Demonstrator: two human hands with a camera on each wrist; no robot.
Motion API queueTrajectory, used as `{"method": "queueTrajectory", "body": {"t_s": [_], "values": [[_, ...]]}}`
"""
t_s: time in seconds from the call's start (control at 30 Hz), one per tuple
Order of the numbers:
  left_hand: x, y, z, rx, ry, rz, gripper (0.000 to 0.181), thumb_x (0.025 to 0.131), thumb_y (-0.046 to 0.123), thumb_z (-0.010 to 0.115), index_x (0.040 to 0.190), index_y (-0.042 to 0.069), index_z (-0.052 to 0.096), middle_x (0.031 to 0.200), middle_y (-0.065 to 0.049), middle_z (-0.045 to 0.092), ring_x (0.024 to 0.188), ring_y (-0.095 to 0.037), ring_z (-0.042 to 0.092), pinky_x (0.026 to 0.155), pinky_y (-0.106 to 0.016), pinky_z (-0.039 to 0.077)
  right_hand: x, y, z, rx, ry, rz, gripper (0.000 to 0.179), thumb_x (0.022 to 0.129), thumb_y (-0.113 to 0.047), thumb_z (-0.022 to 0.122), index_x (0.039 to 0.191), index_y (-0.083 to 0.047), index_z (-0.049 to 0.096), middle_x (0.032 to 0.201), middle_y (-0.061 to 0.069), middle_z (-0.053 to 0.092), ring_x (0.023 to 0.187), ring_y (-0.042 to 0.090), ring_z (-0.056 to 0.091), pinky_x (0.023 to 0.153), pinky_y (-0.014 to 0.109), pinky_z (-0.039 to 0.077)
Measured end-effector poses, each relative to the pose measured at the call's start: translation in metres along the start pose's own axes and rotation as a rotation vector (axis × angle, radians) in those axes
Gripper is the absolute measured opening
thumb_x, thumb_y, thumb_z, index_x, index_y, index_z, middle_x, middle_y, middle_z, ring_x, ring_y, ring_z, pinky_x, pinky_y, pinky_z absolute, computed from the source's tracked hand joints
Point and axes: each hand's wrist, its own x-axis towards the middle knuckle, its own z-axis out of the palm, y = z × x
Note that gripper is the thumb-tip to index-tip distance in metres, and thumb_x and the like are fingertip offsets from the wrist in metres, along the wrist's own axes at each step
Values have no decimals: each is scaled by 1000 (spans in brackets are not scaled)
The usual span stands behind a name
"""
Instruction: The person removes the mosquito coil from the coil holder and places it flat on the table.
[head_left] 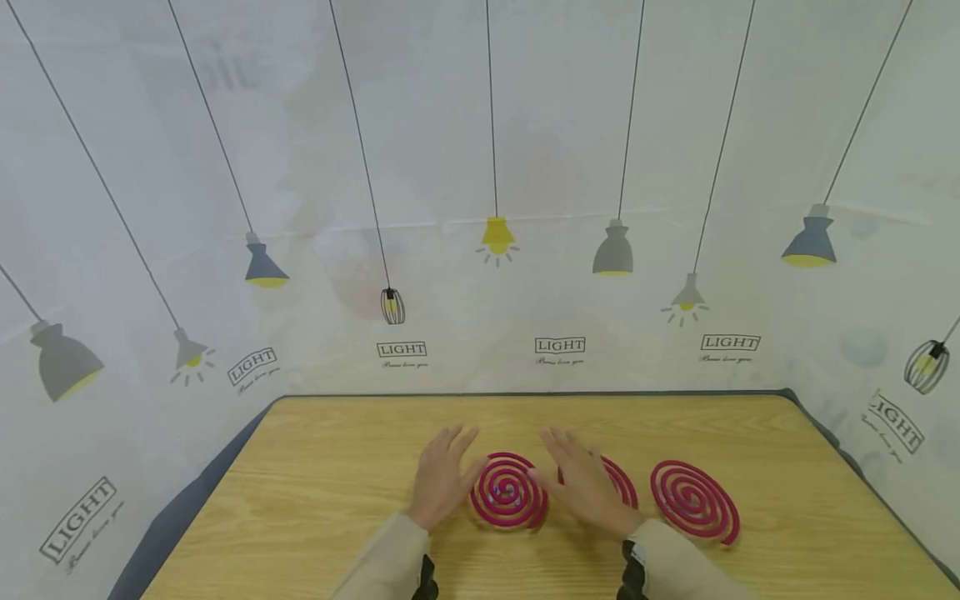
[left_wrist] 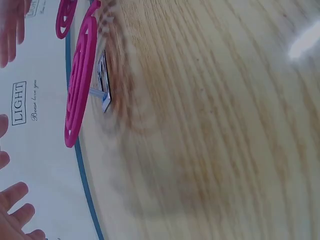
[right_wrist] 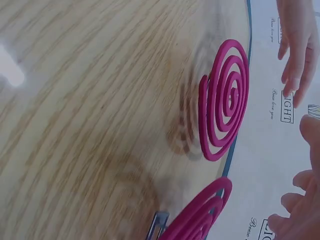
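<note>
Three magenta mosquito coils stand in a row across the wooden table. My left hand [head_left: 441, 479] is at the left side of the leftmost coil [head_left: 508, 490], fingers spread and extended. On that coil's other side is my right hand [head_left: 588, 487], fingers also extended and nothing held. It partly covers the middle coil [head_left: 621, 480]. The right coil [head_left: 693, 500] lies beyond my right wrist. In the left wrist view, a coil [left_wrist: 82, 82] is raised above the table on a small metal stand [left_wrist: 105, 85]. Another metal stand [right_wrist: 158, 224] shows beneath a coil in the right wrist view.
The wooden table [head_left: 315, 475] has a dark edge along its back and sides. Behind it rises a pale wall covering [head_left: 450, 167] printed with hanging lamps and the word LIGHT. Both wrists wear dark straps over light sleeves [head_left: 390, 554].
</note>
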Motion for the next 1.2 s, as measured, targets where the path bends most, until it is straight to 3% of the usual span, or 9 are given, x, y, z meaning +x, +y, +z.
{"method": "queueTrajectory", "body": {"t_s": [0.13,0.27,0.43,0.6,0.73,0.93,1.2], "values": [[-2,-1,2,-45,37,-41,43,82,29,61,119,8,55,117,-18,52,108,-34,47,90,-50,38,3,-4,5,109,15,-30,60,85,-27,59,133,2,36,137,21,32,126,37,24,102,54,16],[-5,0,5,-106,21,-102,40,82,26,61,118,8,57,111,-17,54,100,-33,51,81,-46,44,8,-8,12,218,32,-51,50,83,-14,62,126,5,43,131,23,39,122,37,33,100,50,26],[-8,-1,10,-223,-6,-169,37,82,20,61,116,5,58,107,-18,53,97,-33,51,78,-45,46,13,-11,20,273,70,-12,41,82,-10,62,119,3,50,122,21,49,112,35,45,91,47,38],[-11,0,13,-303,-3,-184,36,81,15,62,114,1,58,103,-18,52,94,-31,52,81,-44,45,18,-12,28,409,111,67,38,82,-6,61,117,2,51,116,20,53,103,37,52,82,44,46],[-14,1,15,-308,6,-191,34,82,14,62,112,0,59,98,-16,53,88,-29,53,76,-41,46,20,-11,35,479,147,92,37,81,-2,61,115,6,51,112,24,54,99,38,53,81,42,47],[-17,0,19,-380,-2,-265,36,82,16,62,113,0,58,96,-18,52,83,-28,54,71,-36,48,20,-10,42,525,151,158,35,81,-2,60,114,7,51,111,23,54,102,36,52,84,40,46],[-21,-3,22,-465,-24,-306,36,83,13,61,113,-5,55,89,-16,55,75,-26,58,63,-30,51,18,-10,49,497,114,193,40,82,-4,60,118,8,48,119,24,50,110,39,46,89,44,41]]}}
